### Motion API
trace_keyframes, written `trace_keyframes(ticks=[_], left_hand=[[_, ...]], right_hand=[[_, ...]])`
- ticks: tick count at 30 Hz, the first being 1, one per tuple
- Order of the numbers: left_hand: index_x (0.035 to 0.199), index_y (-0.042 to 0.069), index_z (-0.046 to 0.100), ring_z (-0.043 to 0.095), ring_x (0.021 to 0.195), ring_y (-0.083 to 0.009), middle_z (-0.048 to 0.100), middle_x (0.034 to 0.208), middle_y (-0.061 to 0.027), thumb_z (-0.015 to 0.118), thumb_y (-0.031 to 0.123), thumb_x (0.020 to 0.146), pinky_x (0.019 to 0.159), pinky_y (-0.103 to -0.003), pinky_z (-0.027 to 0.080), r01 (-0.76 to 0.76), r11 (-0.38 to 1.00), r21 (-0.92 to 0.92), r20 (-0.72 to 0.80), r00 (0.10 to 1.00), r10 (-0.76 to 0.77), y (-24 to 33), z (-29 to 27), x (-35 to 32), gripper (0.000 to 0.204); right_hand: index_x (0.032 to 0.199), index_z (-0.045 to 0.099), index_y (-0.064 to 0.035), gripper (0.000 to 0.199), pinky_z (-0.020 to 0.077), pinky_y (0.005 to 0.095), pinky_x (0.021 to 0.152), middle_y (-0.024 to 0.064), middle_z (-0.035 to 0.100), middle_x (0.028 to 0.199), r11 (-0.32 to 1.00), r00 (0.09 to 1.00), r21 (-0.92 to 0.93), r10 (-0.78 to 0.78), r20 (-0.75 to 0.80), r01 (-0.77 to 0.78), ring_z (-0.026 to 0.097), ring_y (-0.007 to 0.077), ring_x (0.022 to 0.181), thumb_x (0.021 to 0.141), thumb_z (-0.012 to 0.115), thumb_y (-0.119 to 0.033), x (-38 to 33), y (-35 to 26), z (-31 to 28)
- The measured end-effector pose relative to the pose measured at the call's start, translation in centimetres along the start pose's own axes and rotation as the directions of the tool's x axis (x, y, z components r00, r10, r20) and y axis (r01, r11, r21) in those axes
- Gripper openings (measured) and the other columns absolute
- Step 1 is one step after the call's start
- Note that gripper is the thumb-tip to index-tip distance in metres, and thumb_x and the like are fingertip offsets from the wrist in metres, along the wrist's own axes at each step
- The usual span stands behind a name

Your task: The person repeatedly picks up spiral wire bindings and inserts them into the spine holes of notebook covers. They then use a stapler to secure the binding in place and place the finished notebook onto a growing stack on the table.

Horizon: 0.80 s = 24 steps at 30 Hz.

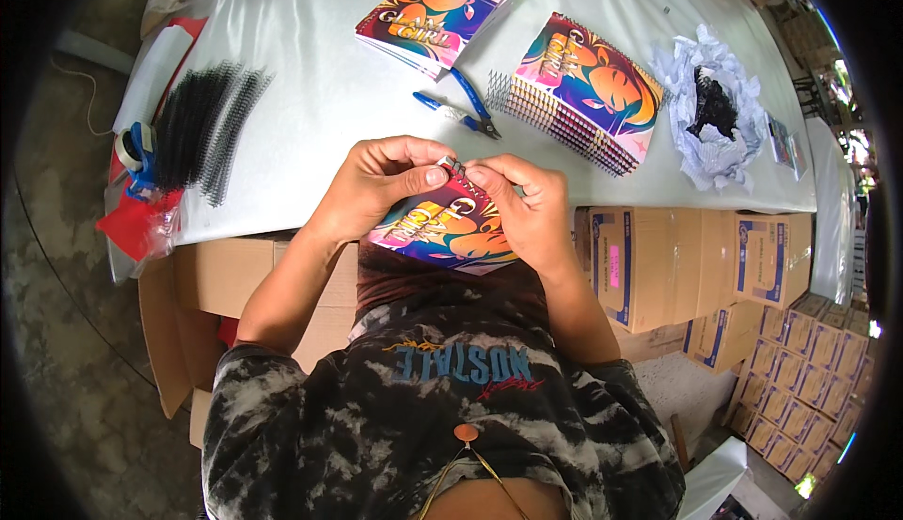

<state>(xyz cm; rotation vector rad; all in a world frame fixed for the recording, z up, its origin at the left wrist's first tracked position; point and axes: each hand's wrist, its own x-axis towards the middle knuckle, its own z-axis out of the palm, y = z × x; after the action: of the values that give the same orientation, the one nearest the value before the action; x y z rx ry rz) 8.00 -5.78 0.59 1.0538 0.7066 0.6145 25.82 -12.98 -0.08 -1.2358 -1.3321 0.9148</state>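
I hold a small colourful notebook (447, 233) over the table's near edge. My left hand (376, 186) pinches its top edge with thumb and forefinger. My right hand (527, 210) grips the same edge from the right, fingertips meeting the left hand's at the metal spiral binding (453, 167). Blue-handled pliers (461, 106) lie on the white table (320, 87) just beyond my hands.
A stack of bound notebooks (588, 87) sits at right, another stack (435, 12) farther back. Black spiral wire strips (202, 125) lie at left beside a tape dispenser (136, 153). Crumpled white paper with black scraps (712, 111) rests far right. Cardboard boxes (677, 266) stand under the table.
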Motion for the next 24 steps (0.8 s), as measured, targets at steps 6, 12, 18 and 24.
trace_keyframes(ticks=[6, 12, 18, 24], left_hand=[[0.102, -0.003, 0.063, 0.062, 0.080, -0.0117, 0.067, 0.089, -0.0086, 0.067, 0.006, 0.080, 0.076, -0.025, 0.051, -0.022, 0.999, 0.026, 0.129, 0.991, 0.018, 0.6, -0.6, -0.3, 0.024], [0.077, 0.004, 0.054, 0.048, 0.074, -0.0061, 0.048, 0.078, 0.0014, 0.056, -0.011, 0.067, 0.068, -0.022, 0.040, -0.104, 0.969, 0.225, 0.191, 0.980, 0.060, 1.2, -0.1, 0.3, 0.018], [0.107, 0.002, 0.053, 0.053, 0.090, -0.0112, 0.054, 0.096, -0.0049, 0.073, 0.015, 0.076, 0.077, -0.026, 0.044, -0.528, 0.634, 0.565, 0.283, 0.846, 0.452, 3.8, 0.1, 2.0, 0.039], [0.122, -0.005, 0.039, 0.057, 0.090, -0.0155, 0.059, 0.101, -0.0083, 0.064, 0.019, 0.085, 0.080, -0.030, 0.046, -0.515, 0.809, 0.283, 0.038, 0.849, 0.527, 4.1, 5.9, 8.6, 0.051]], right_hand=[[0.086, 0.064, 0.0042, 0.012, 0.0485, 0.0242, 0.060, 0.0090, 0.065, 0.080, 0.996, 0.994, 0.034, -0.082, -0.072, 0.085, 0.061, 0.0106, 0.071, 0.075, 0.069, 0.003, -0.7, -0.9, 0.6], [0.081, 0.064, 0.0002, 0.020, 0.0476, 0.0274, 0.058, 0.0078, 0.059, 0.075, 0.973, 0.963, -0.092, -0.224, -0.151, 0.212, 0.060, 0.0156, 0.066, 0.065, 0.074, 0.004, -1.2, -0.5, 1.8], [0.108, 0.054, -0.0006, 0.035, 0.0482, 0.0259, 0.073, 0.0082, 0.059, 0.092, 0.939, 0.856, 0.108, -0.246, -0.455, 0.327, 0.057, 0.0128, 0.081, 0.076, 0.065, 0.007, -0.5, -1.3, -0.6], [0.114, 0.043, 0.0001, 0.032, 0.0454, 0.0265, 0.077, 0.0079, 0.055, 0.098, 0.800, 0.450, 0.192, -0.106, -0.887, 0.568, 0.055, 0.0139, 0.086, 0.087, 0.058, -0.008, 2.3, -1.4, -7.5]])
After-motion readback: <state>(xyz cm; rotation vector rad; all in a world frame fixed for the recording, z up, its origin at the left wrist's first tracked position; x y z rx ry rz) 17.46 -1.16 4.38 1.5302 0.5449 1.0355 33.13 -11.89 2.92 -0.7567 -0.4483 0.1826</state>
